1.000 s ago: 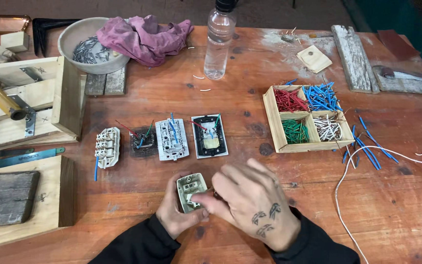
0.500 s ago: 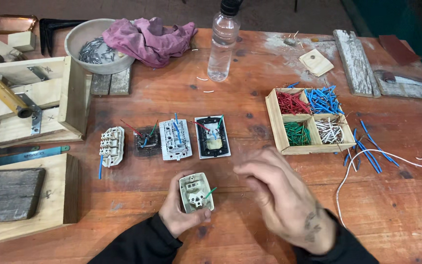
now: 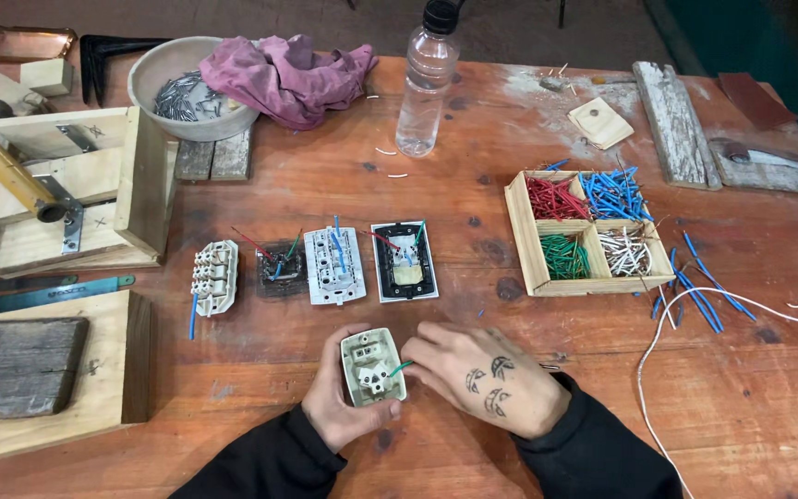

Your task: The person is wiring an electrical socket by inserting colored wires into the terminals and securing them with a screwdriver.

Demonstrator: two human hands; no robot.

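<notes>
On the wooden table (image 3: 473, 120), left-hand fingers (image 3: 332, 370) cradle the switch module (image 3: 372, 367).

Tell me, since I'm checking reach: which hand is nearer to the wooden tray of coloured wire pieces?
Right. The right hand lies below and slightly left of the wooden tray, apart from it. The left hand, holding the switch module, sits farther left.

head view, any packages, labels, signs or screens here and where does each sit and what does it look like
No signs or screens in view.
Plastic bottle: upright at the far middle of the table, clear with a dark cap, no label visible.
Wooden tray: right of centre, square, four compartments holding red, blue, green and white wire pieces.
Blue strip: flat at the left edge, long and thin, with small printing too small to make out.
</notes>
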